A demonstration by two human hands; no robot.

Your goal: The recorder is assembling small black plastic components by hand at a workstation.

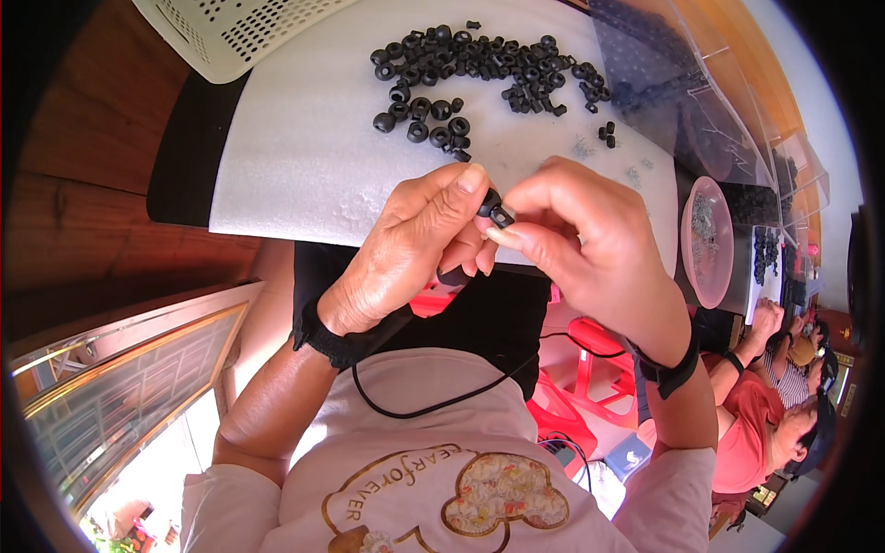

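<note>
My left hand (pixel 396 240) is closed, with thumb and fingers pinching a black ball-shaped cord lock body (pixel 488 200). My right hand (pixel 595 221) pinches a small black plunger (pixel 501 217) with a hole through it, right against the ball-shaped body. Whether the plunger sits partly inside the body I cannot tell. Another dark rounded piece (pixel 453 276) shows under the curled fingers of my left hand. Beyond both hands, many loose black balls and plungers (pixel 433 74) lie heaped on the white foam sheet (pixel 304 138).
Tiny metal springs (pixel 585 147) lie scattered on the sheet's right side. A pink bowl (pixel 693 276) of springs stands at the right, by a clear plastic divider (pixel 701 83). A cream perforated basket (pixel 240 55) is at the far left. Co-workers (pixel 751 424) sit at the right.
</note>
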